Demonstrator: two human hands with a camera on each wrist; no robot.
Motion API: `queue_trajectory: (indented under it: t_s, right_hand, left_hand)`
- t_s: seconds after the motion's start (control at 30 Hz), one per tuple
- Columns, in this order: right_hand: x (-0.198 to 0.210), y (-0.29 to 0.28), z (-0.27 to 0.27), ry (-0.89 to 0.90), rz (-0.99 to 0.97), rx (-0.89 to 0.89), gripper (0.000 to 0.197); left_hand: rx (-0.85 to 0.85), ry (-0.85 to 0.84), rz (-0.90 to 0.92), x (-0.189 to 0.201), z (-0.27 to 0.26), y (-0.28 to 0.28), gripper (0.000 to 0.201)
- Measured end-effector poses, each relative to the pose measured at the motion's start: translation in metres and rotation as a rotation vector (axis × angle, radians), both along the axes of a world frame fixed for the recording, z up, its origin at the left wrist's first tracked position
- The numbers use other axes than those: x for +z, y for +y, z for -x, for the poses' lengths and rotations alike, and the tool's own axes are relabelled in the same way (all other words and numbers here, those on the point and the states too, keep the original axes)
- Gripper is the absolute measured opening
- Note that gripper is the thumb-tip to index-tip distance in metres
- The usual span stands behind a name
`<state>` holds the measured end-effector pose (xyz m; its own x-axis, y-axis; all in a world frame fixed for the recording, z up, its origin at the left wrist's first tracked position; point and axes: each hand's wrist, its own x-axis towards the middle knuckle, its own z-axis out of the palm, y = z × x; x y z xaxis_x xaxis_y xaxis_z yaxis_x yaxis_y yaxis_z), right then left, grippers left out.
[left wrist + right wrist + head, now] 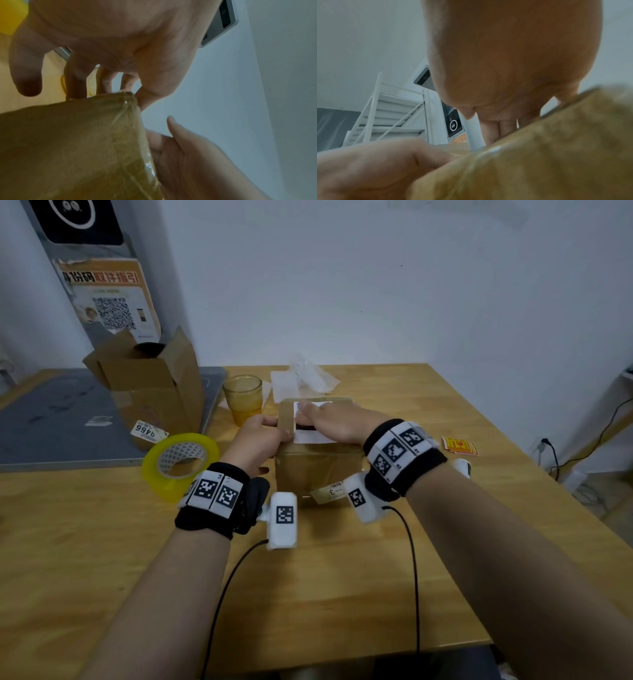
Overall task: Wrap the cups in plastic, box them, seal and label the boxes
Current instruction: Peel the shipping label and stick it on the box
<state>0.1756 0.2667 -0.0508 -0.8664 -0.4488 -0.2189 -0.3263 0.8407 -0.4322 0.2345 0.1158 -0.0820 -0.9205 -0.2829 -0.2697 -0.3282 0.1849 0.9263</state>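
Head view: one sealed box [318,463] stands mid-table, right hand [337,422] laid flat with straight fingers on its one white label [313,422], likely pressing it down, while the left hand [260,436] curls over the top left edge to steady it. One open box [154,385], one amber cup [243,398] unwrapped, one tape roll [180,463], plastic [305,378] behind. Left wrist view: left fingers [76,79] hook the taped box edge; right wrist view: palm over cardboard, fingers straight.

The label [313,422] is partly hidden by the right hand [337,421]; its print is too blurred to be read; the sealed box [318,463] contents are concealed.
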Motion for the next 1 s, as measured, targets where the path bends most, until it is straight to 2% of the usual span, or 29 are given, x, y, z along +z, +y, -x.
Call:
queue_trajectory:
  t_s: [0.07,0.13,0.23,0.37,0.47,0.57,0.63,0.73,0.87,1.0]
  right_hand:
    - [0.003,0.012,0.005,-0.023,0.006,-0.076,0.057]
    - [0.003,0.018,0.015,-0.022,0.005,-0.078,0.053]
    - [0.005,0.009,0.019,-0.028,-0.030,-0.022,0.061]
    - [0.014,-0.015,0.014,-0.124,0.075,0.024,0.069]
    - [0.023,-0.029,0.014,-0.126,0.071,0.102,0.075]
    - [0.026,-0.032,0.018,-0.126,0.072,-0.007,0.063]
    - [0.025,-0.027,0.023,-0.127,0.055,-0.057,0.066]
    - [0.025,-0.017,0.025,-0.102,0.007,-0.091,0.068]
    - [0.028,-0.001,0.029,-0.106,-0.046,-0.144,0.050]
    - [0.030,0.009,0.029,-0.097,-0.093,-0.160,0.050]
  left_hand:
    - [0.004,-0.001,-0.013,0.001,-0.001,-0.001,0.029]
    - [0.002,-0.001,-0.016,0.001,0.000,-0.002,0.026]
    - [-0.024,0.000,0.011,0.003,0.002,-0.003,0.028]
    - [-0.045,-0.011,0.038,0.004,0.002,-0.003,0.032]
    - [-0.047,-0.020,0.040,0.004,0.002,-0.004,0.034]
    - [-0.040,-0.024,0.026,0.005,0.000,-0.005,0.035]
    - [-0.036,-0.024,0.014,0.005,-0.001,-0.005,0.033]
    - [-0.030,-0.022,0.002,0.005,-0.003,-0.005,0.029]
    - [-0.037,-0.024,-0.020,0.005,-0.003,-0.007,0.026]
    - [-0.031,-0.007,-0.050,0.004,-0.005,-0.008,0.025]
